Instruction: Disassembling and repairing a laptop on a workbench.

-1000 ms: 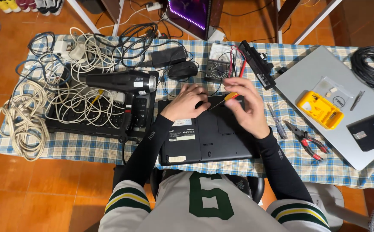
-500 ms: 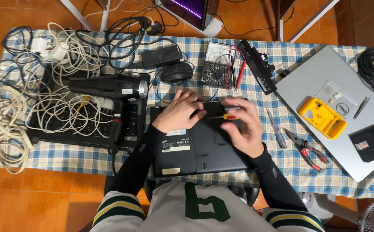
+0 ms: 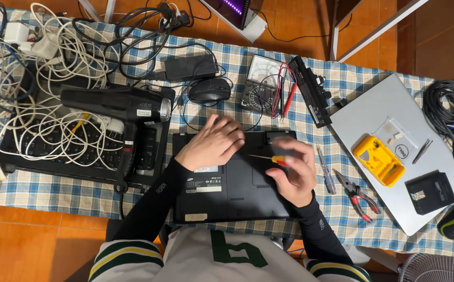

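Nearest me, a black laptop point(image 3: 232, 180) lies upside down on the checked tablecloth point(image 3: 54, 190), its base facing up. My right hand point(image 3: 292, 169) grips a small screwdriver point(image 3: 268, 157) with a yellow and red handle, the shaft pointing left across the laptop's upper edge toward my left hand point(image 3: 214, 143). The left hand holds nothing; it rests palm down on the laptop's upper left part, fingers loosely curled. Just right of the laptop a second slim screwdriver point(image 3: 325, 169) lies on the cloth, with red-handled pliers point(image 3: 357, 194) beside it. Left of the laptop, a black hair dryer point(image 3: 117, 107) sits across a black keyboard point(image 3: 75, 149) tangled in white cables point(image 3: 44, 62). Beyond the hands: a black mouse point(image 3: 209, 90), an analog multimeter point(image 3: 262, 83) with red and black leads, and a long laptop battery point(image 3: 313, 91). Far right, a silver laptop point(image 3: 388, 104) carries a yellow case point(image 3: 378, 161).
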